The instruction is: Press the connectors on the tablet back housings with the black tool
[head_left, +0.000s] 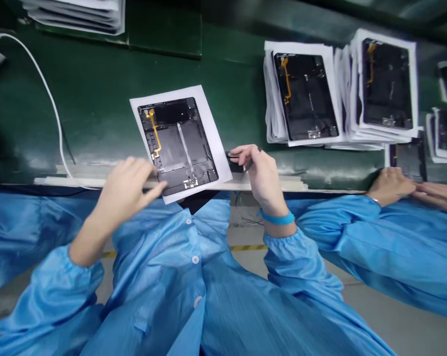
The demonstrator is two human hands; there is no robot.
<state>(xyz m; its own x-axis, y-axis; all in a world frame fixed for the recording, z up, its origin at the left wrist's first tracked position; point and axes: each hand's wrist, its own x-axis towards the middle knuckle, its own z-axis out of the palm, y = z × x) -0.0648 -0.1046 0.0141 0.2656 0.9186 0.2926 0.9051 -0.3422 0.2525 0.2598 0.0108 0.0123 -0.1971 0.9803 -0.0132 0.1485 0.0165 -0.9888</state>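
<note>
- My left hand is extended forward over the counter edge, wrist low, fingers spread apart and not closed on any item.
- Its fingertips overlap the lower-left edge of the tablet back panel; contact cannot be confirmed from this view.
- The panel lies tilted on a white paper sheet, directly ahead of and between my hands. A yellow flex cable runs along its left side.
- My right hand stands just right of the sheet, forearm angled up from the blue gown sleeve, with a blue wristband at the wrist.
- Its thumb and fingers are brought together, pinching a small black part at the sheet's right corner.
- Ahead and to the right of my right hand, two stacks of paper-wrapped panels sit on the green counter.
- Farther right, beyond those stacks, a co-worker's hands rest beside a dark panel.
- A white cable curves across the counter ahead of my left hand, and a stack of paper sheets lies well beyond it.
</note>
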